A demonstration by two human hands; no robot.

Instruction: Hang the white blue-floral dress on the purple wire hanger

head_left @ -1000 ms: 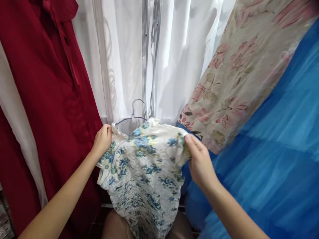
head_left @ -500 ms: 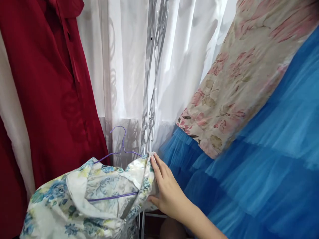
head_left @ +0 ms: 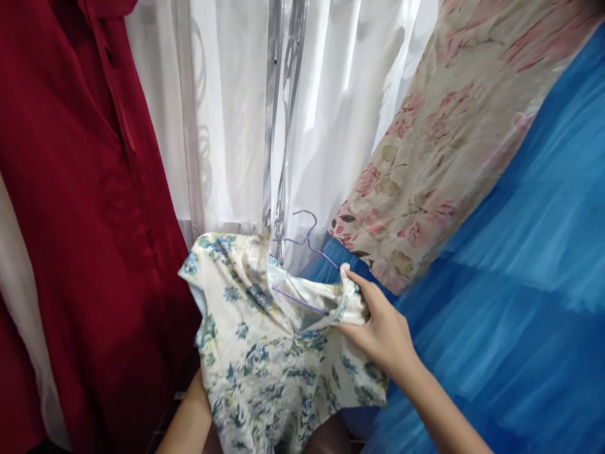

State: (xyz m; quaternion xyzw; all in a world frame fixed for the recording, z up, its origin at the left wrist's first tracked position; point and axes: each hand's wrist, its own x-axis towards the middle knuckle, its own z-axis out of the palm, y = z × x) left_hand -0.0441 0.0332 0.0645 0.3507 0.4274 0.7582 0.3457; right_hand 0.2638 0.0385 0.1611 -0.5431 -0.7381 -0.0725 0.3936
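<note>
A white dress or blouse with blue and yellow flowers (head_left: 259,353) hangs spread in front of me at the lower middle. A thin purple hanger (head_left: 308,239) is inside it, its hook sticking up above the neckline and its lower bar showing through the opening. My right hand (head_left: 378,318) is closed on the garment at the right shoulder by the neckline, thumb and fingers on either side of the cloth. My left forearm (head_left: 191,410) comes up at the lower left and passes behind the garment, whose cloth hides the hand and fingers.
A long red garment (head_left: 89,208) hangs on the left. White curtains (head_left: 231,126) and a silvery metal stand (head_left: 278,126) are behind. On the right hang a beige garment with pink flowers (head_left: 420,170) and a tiered blue tulle skirt (head_left: 510,296).
The flowered garment has been lifted and turned, its front now facing me. The hanger and my right hand have shifted right and upward. My left forearm has come into view.
</note>
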